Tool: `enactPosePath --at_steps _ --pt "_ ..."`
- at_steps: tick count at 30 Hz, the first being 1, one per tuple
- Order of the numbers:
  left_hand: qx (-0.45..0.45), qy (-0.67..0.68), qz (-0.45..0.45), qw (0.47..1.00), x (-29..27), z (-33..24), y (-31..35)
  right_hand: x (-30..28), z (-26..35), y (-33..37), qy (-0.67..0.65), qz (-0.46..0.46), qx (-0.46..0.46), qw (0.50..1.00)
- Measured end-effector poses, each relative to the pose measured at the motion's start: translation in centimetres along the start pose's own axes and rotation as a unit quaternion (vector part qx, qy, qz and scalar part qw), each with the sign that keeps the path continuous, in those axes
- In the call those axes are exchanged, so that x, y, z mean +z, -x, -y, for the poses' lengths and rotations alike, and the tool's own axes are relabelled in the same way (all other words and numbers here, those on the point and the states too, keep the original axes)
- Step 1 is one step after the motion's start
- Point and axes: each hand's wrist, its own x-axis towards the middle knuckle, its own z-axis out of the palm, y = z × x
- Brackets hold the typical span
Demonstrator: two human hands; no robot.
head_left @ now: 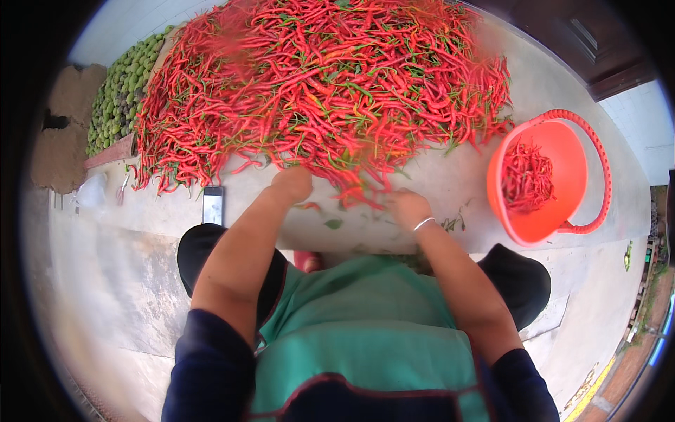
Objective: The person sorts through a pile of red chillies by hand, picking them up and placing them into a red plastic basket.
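A large heap of long red chili peppers (351, 77) with green stems spreads in front of me on a pale concrete surface. My left hand (292, 184) is closed at the heap's near edge, its fingertips hidden. To its right, my right hand (409, 209), with a pale bracelet at the wrist, has its fingers drawn together beside a few loose red chilies (355, 197). Motion blurs that spot, so what either hand holds cannot be made out. A red-orange plastic basket (573, 165) with a looped handle stands at the right, holding some red chilies (526, 177).
A phone (212, 205) lies by my left knee. At the far left are a pile of green round fruits (126, 88), a brown sack (67, 158) and a clear plastic bag (91, 191). A green leaf (332, 224) lies between my forearms. A dark door (583, 42) is at the upper right.
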Motion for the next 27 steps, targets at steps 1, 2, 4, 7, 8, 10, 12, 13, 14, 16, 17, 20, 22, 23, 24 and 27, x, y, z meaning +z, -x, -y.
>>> enactPosePath --at_steps 1,2,4,7,8,10,12,13,14,16,17,20,22,23,24,27 --pt "-0.006 -0.048 0.004 0.999 1.8 -0.5 1.2 1.1 0.4 -0.3 0.019 -0.029 -0.013 0.999" --pt "-0.007 -0.033 0.015 0.999 2.7 -0.9 1.7 2.5 0.6 -0.7 0.037 -0.058 -0.027 0.997" --pt "-0.003 -0.009 0.005 1.0 3.1 -1.7 2.7 5.3 0.6 -1.7 0.048 -0.082 -0.034 0.995" --pt "0.025 0.041 -0.048 0.998 4.1 -3.1 2.1 8.1 -1.9 -3.0 0.022 -0.089 -0.016 0.996" --pt "0.053 0.05 -0.083 0.994 4.1 -3.5 2.5 9.0 -3.0 -3.2 0.01 -0.1 -0.022 0.995" --pt "0.117 0.087 -0.151 0.978 4.4 -5.6 3.7 7.5 -3.3 -2.2 -0.033 -0.105 -0.035 0.993" --pt "0.206 0.12 -0.271 0.933 3.2 -7.6 4.4 3.3 -1.0 -1.3 -0.108 -0.101 -0.047 0.988" --pt "0.247 0.134 -0.332 0.901 2.6 -8.3 4.7 1.3 -0.3 -0.8 -0.178 -0.117 -0.041 0.976" --pt "0.279 0.148 -0.34 0.886 2.3 -9.3 4.4 -0.5 0.5 -0.3 -0.247 -0.135 -0.036 0.959" --pt "0.339 0.172 -0.357 0.854 1.9 -11.3 3.9 -3.3 0.9 0.6 -0.399 -0.149 -0.006 0.905" --pt "0.322 0.195 -0.324 0.868 1.7 -12.2 3.7 -4.3 1.0 1.0 -0.479 -0.144 0.02 0.866" --pt "0.265 0.243 -0.208 0.91 1.6 -14.4 4.1 -5.2 1.0 2.5 -0.446 -0.249 0.003 0.86" --pt "0.222 0.247 -0.118 0.936 1.2 -15.6 4.9 -5.9 1.4 3.7 -0.197 -0.368 -0.044 0.908" --pt "0.217 0.265 -0.084 0.936 1.5 -15.7 5.3 -5.7 1.2 4.1 -0.14 -0.36 -0.054 0.921" --pt "0.215 0.279 -0.051 0.935 1.8 -15.6 5.7 -5.5 0.7 4.4 -0.083 -0.354 -0.062 0.93" --pt "0.131 0.223 -0.144 0.955 4.7 -11.9 4.6 -2.2 -1.5 4.6 0.01 -0.2 -0.041 0.979"
